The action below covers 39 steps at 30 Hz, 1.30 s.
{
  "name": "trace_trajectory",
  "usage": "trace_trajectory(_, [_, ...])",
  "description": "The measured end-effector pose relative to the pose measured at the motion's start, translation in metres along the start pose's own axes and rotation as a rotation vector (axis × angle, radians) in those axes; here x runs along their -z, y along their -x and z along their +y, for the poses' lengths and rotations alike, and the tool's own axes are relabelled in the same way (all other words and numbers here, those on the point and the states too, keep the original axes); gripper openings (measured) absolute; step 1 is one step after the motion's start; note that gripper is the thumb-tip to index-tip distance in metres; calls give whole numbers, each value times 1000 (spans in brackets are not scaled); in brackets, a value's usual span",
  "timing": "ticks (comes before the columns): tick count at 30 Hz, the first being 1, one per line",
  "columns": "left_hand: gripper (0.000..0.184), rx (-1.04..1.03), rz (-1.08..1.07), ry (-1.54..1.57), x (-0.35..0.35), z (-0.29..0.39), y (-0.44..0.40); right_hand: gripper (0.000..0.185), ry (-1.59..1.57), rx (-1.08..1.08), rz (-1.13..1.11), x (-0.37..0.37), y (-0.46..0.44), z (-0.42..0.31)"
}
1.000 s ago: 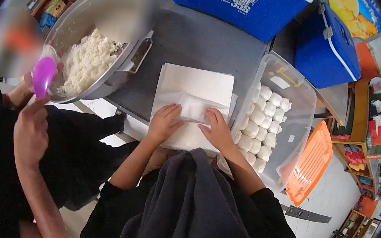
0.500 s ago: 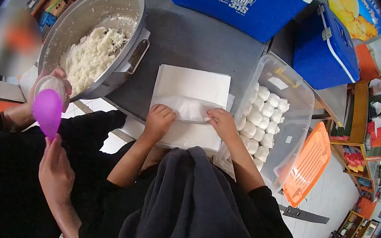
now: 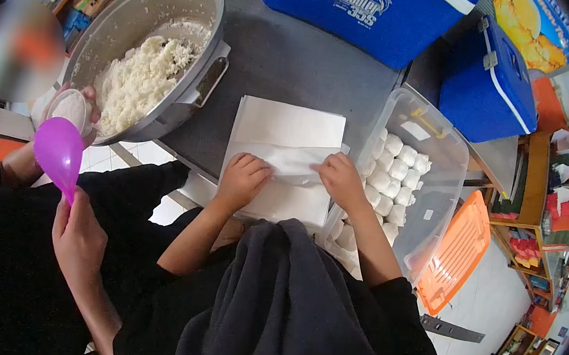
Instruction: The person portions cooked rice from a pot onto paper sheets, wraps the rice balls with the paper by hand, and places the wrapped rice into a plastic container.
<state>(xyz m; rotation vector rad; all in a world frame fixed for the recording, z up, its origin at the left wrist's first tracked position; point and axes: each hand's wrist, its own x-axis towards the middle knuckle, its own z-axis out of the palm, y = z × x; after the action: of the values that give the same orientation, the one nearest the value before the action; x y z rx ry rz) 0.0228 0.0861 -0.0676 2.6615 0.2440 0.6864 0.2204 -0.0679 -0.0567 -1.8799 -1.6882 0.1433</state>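
Observation:
A white paper sheet (image 3: pixel 290 158), folded over into a raised strip, lies across a stack of white paper sheets (image 3: pixel 290 123) on the table. My left hand (image 3: pixel 245 181) is closed on the strip's left end, fingers curled over the fold. At the right end, my right hand (image 3: pixel 341 182) pinches the paper between thumb and fingers. Whatever the fold covers is hidden now. Just right of my right hand, a clear plastic box (image 3: pixel 431 187) holds rows of white wrapped bundles (image 3: pixel 398 169).
At left, a large metal pot (image 3: pixel 209 11) contains cooked white rice (image 3: pixel 141 84). Beside it a co-worker's hands hold a purple rice paddle (image 3: pixel 61 152) and a small bowl (image 3: pixel 71 108). Two blue coolers (image 3: pixel 366 18) stand behind; an orange lid (image 3: pixel 458 253) leans at right.
The paper has been folded further, and the translucent bulge is now a flatter, opaque strip. Both my hands stay at its ends. The co-worker's paddle has shifted left and up slightly.

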Motion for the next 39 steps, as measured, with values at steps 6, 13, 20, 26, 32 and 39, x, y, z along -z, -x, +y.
trace_trajectory(6, [15,53,60,79,-13,-7,17,16,-88,42,-85,-31,18,1])
trace_trajectory(13, [16,90,-40,161,-6,-28,20,15,-157,-2,-75,-36,23,13])
trace_trajectory(20, [18,565,-433,387,1,-38,-27,22,-241,-580,-44,-38,-8,-6])
trace_trajectory(26, [12,345,-216,-275,-17,-26,-50,20,430,-299,-83,-29,-34,-17])
trace_trajectory(32, [12,343,-254,-226,-34,-9,-14,12,182,-291,-123,-60,5,-4])
trace_trajectory(39, [9,418,284,376,-46,21,2,25,-246,-330,151,-61,26,-16])
